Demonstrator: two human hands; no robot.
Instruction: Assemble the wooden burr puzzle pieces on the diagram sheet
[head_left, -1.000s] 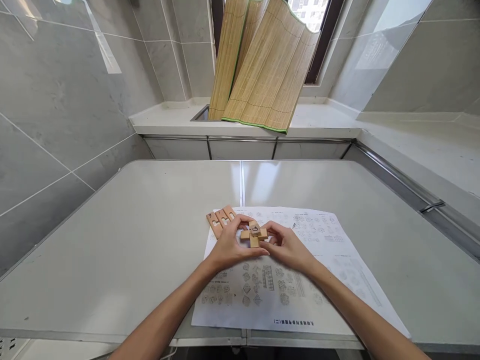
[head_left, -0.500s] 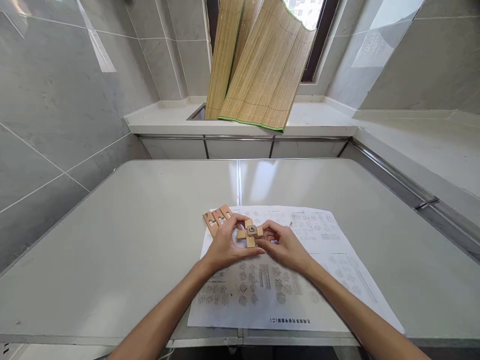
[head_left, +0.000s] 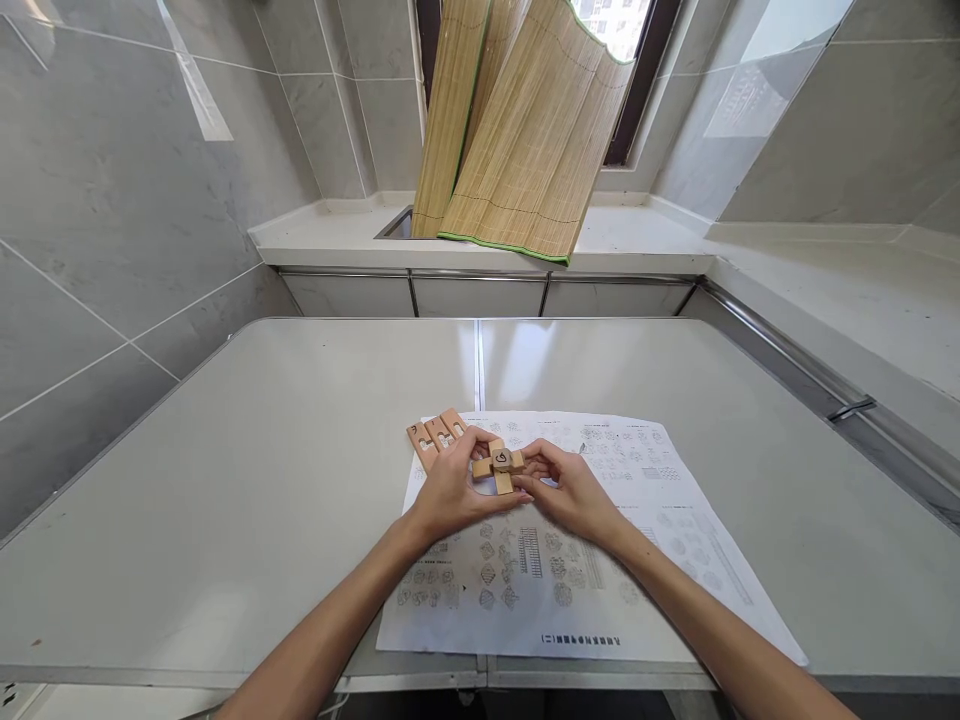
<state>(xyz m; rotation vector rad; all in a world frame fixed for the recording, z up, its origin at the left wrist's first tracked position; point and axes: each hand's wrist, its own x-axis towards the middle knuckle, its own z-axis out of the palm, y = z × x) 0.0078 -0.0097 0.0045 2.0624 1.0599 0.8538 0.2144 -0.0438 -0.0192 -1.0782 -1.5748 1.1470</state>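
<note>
Three flat wooden pieces [head_left: 437, 437], with notches cut in them and dark marks on some, lie side by side at a slant, at the far left corner of the printed sheet [head_left: 600, 625]. Just beside them is the left hand [head_left: 450, 485]. It is bent into a half-open curve, the fingers at the far side and the thumb at the near side, and between them it holds the wooden cross [head_left: 502, 460]. This cross is made of joined blocks — a dark mark is written on its middle block — and it is held over the sheet, between the two hands. Next to the right comes the right hand [head_left: 562, 490], more closed, with fingertips and thumb at the right arm of the cross; how firmly they press, I cannot tell. The sheet, with many small drawings, lies under both hands on the pale table [head_left: 322, 430] — its wider part reaches out to the right.
</note>
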